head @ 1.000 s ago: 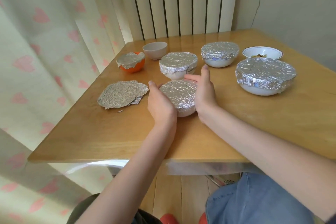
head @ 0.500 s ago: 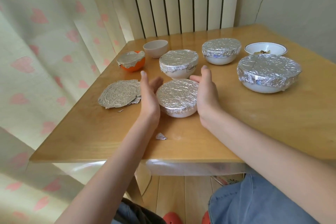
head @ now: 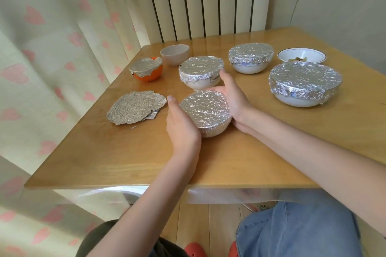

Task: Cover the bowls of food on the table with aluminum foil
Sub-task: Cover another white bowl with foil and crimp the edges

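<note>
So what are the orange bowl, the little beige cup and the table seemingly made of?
Orange bowl: probably plastic, judging by its saturated colour and soft sheen under a loose foil cap. Little beige cup: matte and evenly coloured with a thick rim, so ceramic or melamine; the look leaves that open. Table: light wood or wood veneer, with faint grain and a glossy varnish that mirrors the window light.

Foil hiding contents of five bowls; right hand (head: 234,100) blocking near bowl's (head: 211,129) far side; forearms running off bottom edge.
</note>
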Tool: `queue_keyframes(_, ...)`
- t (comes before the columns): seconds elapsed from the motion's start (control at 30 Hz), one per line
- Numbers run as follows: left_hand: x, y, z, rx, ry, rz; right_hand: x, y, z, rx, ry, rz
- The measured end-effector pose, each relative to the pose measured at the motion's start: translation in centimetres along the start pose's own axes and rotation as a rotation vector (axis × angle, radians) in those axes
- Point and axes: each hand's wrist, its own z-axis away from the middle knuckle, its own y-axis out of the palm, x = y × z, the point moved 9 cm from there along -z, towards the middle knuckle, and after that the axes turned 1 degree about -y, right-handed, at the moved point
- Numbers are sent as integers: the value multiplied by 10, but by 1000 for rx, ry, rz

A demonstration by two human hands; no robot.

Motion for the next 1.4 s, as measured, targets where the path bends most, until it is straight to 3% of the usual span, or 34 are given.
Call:
queue_keyframes(0.2,-12,-3,-2,236,-1,-124,4,-8,1,49,-40,-55)
queue_keyframes(0.3,-24,-9,-22,226,32,-59,7,-6,2,37,-29,-83)
queue_keyframes(0.5,-26,18,-24,351,19,-30,2,-23,18,-262,-37,-101)
queue_keyframes(0.93,-6,25,-26,331,-40,-14,-3,-2,11,-69,-15,8)
queue_keyframes(1.13,-10,23,-23,325,-36,-31,-2,-1,15,-79,19,36)
queue_keyframes(1.2,-9,20,-23,349,-67,-39,-2,-6,20,-133,22,29)
queue_keyframes(1.33,-19,13,-32,329,-5,14,1,-29,47,-418,-58,-140)
queue_keyframes(1.4,-22,19,-35,332,33,33,0,-20,55,-404,-83,-179)
